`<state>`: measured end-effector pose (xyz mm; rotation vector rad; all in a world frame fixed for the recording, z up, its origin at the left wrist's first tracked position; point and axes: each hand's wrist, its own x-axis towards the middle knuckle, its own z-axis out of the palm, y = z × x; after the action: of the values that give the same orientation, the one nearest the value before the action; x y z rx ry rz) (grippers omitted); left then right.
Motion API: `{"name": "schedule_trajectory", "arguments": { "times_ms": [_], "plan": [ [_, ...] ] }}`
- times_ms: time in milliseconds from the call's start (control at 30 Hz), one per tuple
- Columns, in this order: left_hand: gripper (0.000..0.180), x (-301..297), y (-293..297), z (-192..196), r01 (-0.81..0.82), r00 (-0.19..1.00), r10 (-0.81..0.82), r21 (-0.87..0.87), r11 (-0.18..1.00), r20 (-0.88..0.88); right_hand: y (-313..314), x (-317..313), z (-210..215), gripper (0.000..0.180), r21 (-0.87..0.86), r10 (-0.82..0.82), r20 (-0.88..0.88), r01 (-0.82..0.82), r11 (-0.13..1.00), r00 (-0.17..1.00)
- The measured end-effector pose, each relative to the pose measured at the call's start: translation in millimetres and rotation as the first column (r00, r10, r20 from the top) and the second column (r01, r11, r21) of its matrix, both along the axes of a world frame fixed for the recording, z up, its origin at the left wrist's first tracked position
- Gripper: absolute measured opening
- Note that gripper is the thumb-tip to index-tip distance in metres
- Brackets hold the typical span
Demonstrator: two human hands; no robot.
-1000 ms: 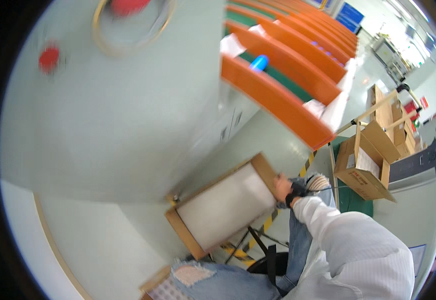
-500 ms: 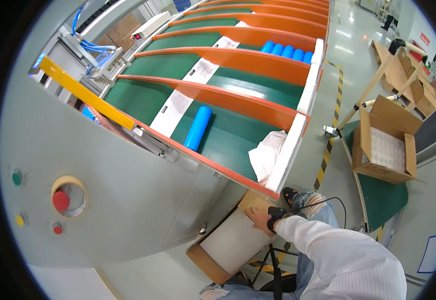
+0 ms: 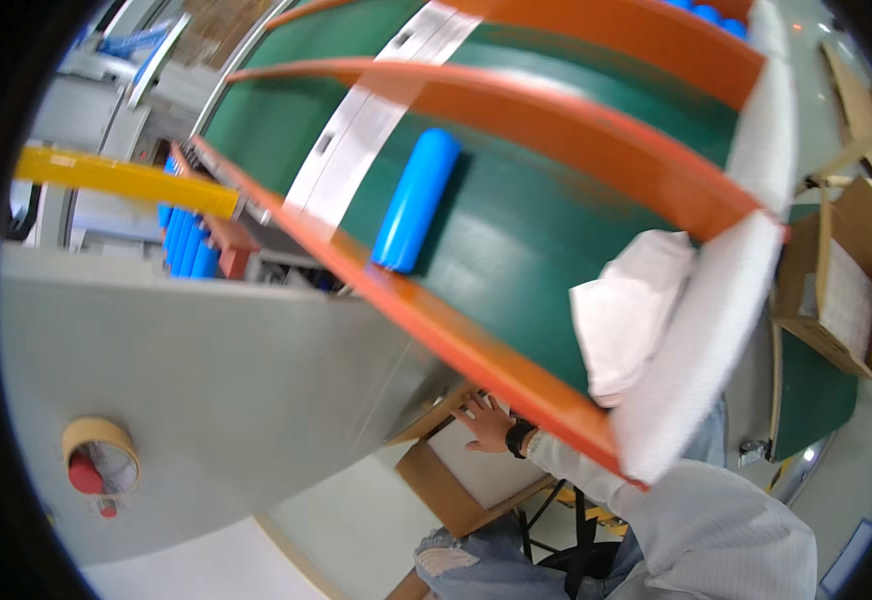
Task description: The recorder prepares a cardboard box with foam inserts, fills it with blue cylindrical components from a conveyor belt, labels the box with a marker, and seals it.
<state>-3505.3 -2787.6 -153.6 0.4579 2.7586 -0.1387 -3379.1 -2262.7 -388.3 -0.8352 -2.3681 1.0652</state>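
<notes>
My right hand (image 3: pixel 486 425), with a dark band on its wrist, lies over the far end of an open cardboard box (image 3: pixel 443 492). Its fingers are spread and hold nothing. Inside the box a flat white sheet or layer (image 3: pixel 481 472) shows. Above the hand, a blue cylinder (image 3: pixel 416 200) lies in the nearest lane of a green sorting table (image 3: pixel 496 260) with orange dividers. A crumpled white cloth (image 3: pixel 628 310) rests at the lane's right end. My left hand is out of the picture.
A white padded edge (image 3: pixel 706 340) closes the lanes at the right. A grey machine panel (image 3: pixel 226 390) with a red button (image 3: pixel 86 474) stands at the left, below a yellow bar (image 3: pixel 126 183). Another open carton (image 3: pixel 846 290) sits at the far right; several blue cylinders (image 3: pixel 191 245) show behind the panel.
The view has shifted, and the table looks larger and closer. My right hand has moved across the box toward its far left edge, with its fingers spreading. The blue cylinder remains in its lane.
</notes>
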Motion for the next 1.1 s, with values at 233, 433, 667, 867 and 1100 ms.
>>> {"name": "schedule_trajectory", "arguments": {
  "times_ms": [233, 433, 667, 867, 1100],
  "plan": [
    [0.054, 10, -10, 8, -0.046, 0.997, 0.049, -0.041, 0.998, 0.06, -84, -55, 63, 0.112, -0.704, 0.42, -0.05, -0.33, 0.629, 0.906],
    [0.054, 2, -16, 12, -0.053, 0.996, 0.059, -0.079, 0.996, 0.072, -159, -66, 28, 0.115, -0.79, 0.415, 0.16, -0.136, 0.598, 0.896],
    [0.054, 17, -43, 35, -0.125, 0.989, 0.134, -0.133, 0.983, 0.066, -186, -22, 46, 0.126, -0.786, 0.454, 0.026, -0.262, 0.56, 0.891],
    [0.055, 31, -102, 75, -0.113, 0.986, 0.135, -0.203, 0.973, 0.095, -166, -59, 69, 0.115, -0.837, 0.347, 0.227, 0.0, 0.547, 0.91],
    [0.048, 48, -202, 128, -0.167, 0.985, 0.174, -0.38, 0.91, -0.015, -131, -5, 62, 0.072, -0.731, 0.051, 0.227, 0.135, 0.669, 0.973]
  ]
}}
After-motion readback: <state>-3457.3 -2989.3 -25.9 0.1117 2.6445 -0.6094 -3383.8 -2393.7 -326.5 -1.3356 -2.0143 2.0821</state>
